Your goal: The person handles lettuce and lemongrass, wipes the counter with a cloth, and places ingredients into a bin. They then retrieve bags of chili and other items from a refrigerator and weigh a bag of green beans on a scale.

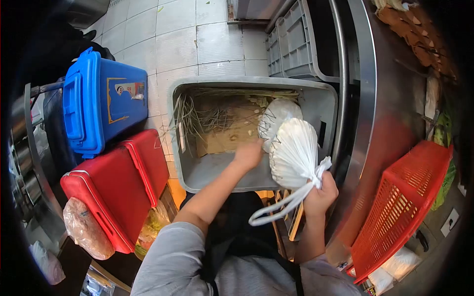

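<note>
My right hand [320, 193] grips the gathered, knotted neck of a white plastic bag [295, 150], whose handle loops hang below. The bag bulges with something pale that I cannot make out, and dark thin lines show along its side. Behind it, a second translucent bag [277, 117] of similar pale contents lies at the right inside a grey plastic bin [252, 81]. My left hand [249, 154] reaches over the bin's near rim, fingers curled beside that second bag's lower edge. Its fingertips are partly hidden. Thin green stalks [185, 116] and flattened cardboard [224, 138] line the bin.
To the left stand a blue lidded bin [101, 98] and a red box [116, 190], with a bagged item [86, 228] against it. A steel counter edge [368, 89] runs along the right, with a red basket [400, 207] beyond. Grey crates [296, 42] stand at the back.
</note>
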### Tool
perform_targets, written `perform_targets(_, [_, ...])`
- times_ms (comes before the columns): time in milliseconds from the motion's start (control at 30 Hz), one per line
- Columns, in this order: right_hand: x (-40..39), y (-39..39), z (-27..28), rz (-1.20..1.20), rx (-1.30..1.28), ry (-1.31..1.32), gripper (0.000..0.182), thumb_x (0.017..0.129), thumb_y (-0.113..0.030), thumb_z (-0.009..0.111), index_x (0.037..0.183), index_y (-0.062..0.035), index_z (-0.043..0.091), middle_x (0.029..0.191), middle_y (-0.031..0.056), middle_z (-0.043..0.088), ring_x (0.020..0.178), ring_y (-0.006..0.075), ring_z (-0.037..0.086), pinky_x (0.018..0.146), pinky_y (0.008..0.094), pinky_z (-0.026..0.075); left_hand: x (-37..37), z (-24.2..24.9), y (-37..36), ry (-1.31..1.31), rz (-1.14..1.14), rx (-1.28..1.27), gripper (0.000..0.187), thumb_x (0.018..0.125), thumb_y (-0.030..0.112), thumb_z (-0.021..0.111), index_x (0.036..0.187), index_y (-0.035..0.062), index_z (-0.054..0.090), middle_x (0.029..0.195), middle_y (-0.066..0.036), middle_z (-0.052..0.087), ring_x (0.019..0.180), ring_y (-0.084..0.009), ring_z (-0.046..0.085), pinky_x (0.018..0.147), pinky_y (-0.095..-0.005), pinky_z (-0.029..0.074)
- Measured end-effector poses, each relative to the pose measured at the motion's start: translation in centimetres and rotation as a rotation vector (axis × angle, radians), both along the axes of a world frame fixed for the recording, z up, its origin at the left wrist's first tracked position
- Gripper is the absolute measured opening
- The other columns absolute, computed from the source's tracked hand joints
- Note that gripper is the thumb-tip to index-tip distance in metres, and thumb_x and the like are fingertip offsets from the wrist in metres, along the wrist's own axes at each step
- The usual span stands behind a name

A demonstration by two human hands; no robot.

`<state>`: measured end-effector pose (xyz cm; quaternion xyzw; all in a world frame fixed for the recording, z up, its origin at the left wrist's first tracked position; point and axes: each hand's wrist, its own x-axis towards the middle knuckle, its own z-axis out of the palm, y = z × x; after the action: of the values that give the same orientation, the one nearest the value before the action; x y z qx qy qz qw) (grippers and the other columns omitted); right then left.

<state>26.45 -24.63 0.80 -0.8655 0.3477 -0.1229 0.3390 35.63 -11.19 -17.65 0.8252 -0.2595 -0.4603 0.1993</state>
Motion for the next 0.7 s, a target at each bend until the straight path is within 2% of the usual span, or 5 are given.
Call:
perform_targets(133, [0.6,-1.7,-5.2,-0.014,-0.26,0.041,0.008,0.066,0.005,0.054,0.074,0.0024,0.053,0.071,0.0183,0.055,0.068,0.0369,0.053,0.06,0.0415,0.041,2.7,0.5,7.2,-0.603,-0.174,0.081,0.039,0.072,0.02,0.067,0.106,0.0053,0.055,0.115,-0.015,0.054,0.113,-0.0315,0.049,0.092,-0.0441,0.041])
perform_targets(333, [-2.0,-4.7,-18.4,-0.011,-0.41,0.416,0.023,0.069,0.004,0.054,0.091,-0.0005,0.059,0.085,0.0173,0.058,0.086,0.0372,0.054,0.072,0.0431,0.043,6.4,6.4,13.0,-0.621,0.011,-0.294,0.022,0.073,0.007,0.059,0.095,0.0065,0.057,0.111,-0.01,0.056,0.111,-0.0284,0.05,0.098,-0.0425,0.037])
perform_targets(500, [5.8,-3.3,-15.1,0.12,-0.354,0.413,0.026,0.076,0.002,0.047,0.1,0.001,0.057,0.092,0.0206,0.056,0.092,0.0378,0.053,0.082,0.041,0.043,6.2,7.6,16.4,-1.117,0.102,-0.252,0.017,0.071,0.01,0.062,0.086,0.0171,0.063,0.112,-0.005,0.056,0.113,-0.0226,0.048,0.1,-0.0441,0.034])
perform_targets(600, [12.6,-0.8,-17.4,0.399,-0.078,0.105,0.028,0.078,0.001,0.043,0.103,0.0021,0.056,0.101,0.0225,0.057,0.098,0.038,0.053,0.086,0.041,0.043,5.3,2.8,19.2,-1.242,0.223,-0.213,0.044,0.073,0.014,0.069,0.112,0.017,0.05,0.128,-0.014,0.043,0.121,-0.0314,0.04,0.103,-0.052,0.029])
perform_targets(700, [16.1,-0.4,-28.7,0.503,-0.133,0.534,0.035,0.081,-0.003,0.041,0.114,-0.0005,0.053,0.114,0.0203,0.055,0.107,0.0354,0.052,0.092,0.0417,0.042,5.6,1.7,19.4,-1.246,0.281,-0.262,0.065,0.069,0.015,0.074,0.122,0.0177,0.036,0.13,-0.017,0.039,0.121,-0.0354,0.039,0.103,-0.0552,0.028])
